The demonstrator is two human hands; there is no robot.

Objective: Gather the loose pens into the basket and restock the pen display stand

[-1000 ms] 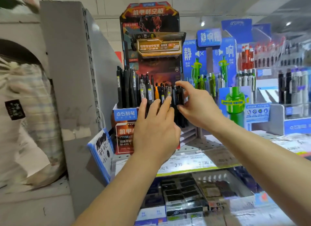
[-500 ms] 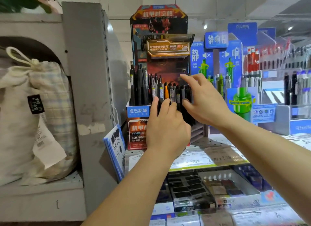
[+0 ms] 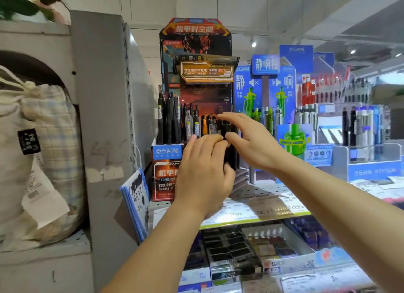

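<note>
1. Our left hand (image 3: 204, 172) is raised in front of the pen display stand (image 3: 196, 78), its fingers curled forward onto the dark pens (image 3: 229, 139) in the front rows; whether they actually clasp a pen we cannot tell, since the back of the hand hides the grip.
2. Our right hand (image 3: 247, 139) sits just right of the left, fingers spread and nearly straight over the same pen tops, thumb close to the left fingertips; this grip is loose and holds nothing we can see.
3. Behind and left of both hands, taller black pens (image 3: 169, 120) stand upright in the stand's rear row.
4. Right of the hands stands a blue display (image 3: 265, 83) with green pens.
5. Below the hands, the shelf edge (image 3: 251, 214) carries price labels, with boxed goods underneath.
6. Far left of the hands, a cloth drawstring bag (image 3: 43, 157) rests on a grey ledge.
7. No basket is in view.
</note>
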